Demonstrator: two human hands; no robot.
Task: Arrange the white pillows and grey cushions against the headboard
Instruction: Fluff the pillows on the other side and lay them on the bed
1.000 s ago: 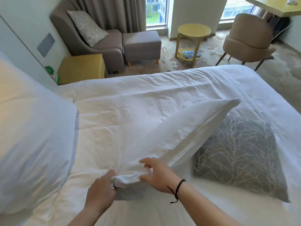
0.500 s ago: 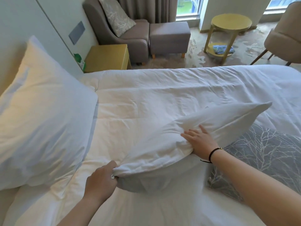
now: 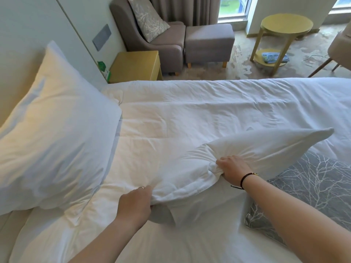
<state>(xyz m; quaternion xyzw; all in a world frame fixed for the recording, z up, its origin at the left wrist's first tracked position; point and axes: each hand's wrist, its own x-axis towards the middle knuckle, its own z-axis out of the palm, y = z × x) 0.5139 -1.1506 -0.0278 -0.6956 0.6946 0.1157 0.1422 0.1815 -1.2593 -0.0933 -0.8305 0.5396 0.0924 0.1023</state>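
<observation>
A white pillow (image 3: pixel 266 149) lies across the middle of the white bed (image 3: pixel 190 103), partly lifted. My left hand (image 3: pixel 135 203) grips its near corner. My right hand (image 3: pixel 234 170) bunches the fabric along its near edge. A second white pillow (image 3: pixel 53 133) leans at the left against the headboard (image 3: pixel 13 86). A grey cushion (image 3: pixel 311 188) with a white branch pattern lies flat at the right, partly under the held pillow and behind my right forearm.
Beyond the bed stand a yellow bedside table (image 3: pixel 135 66), a grey armchair (image 3: pixel 152 33) holding another patterned cushion (image 3: pixel 148 18), a grey footstool (image 3: pixel 209 42), and a round yellow side table (image 3: pixel 283 37). A beige chair (image 3: pixel 340 48) is at the far right.
My right hand slid back along the pillow and closed on a bunch of its fabric. The pillow has shifted right and lifted. The view turned left, showing more of the leaning pillow.
</observation>
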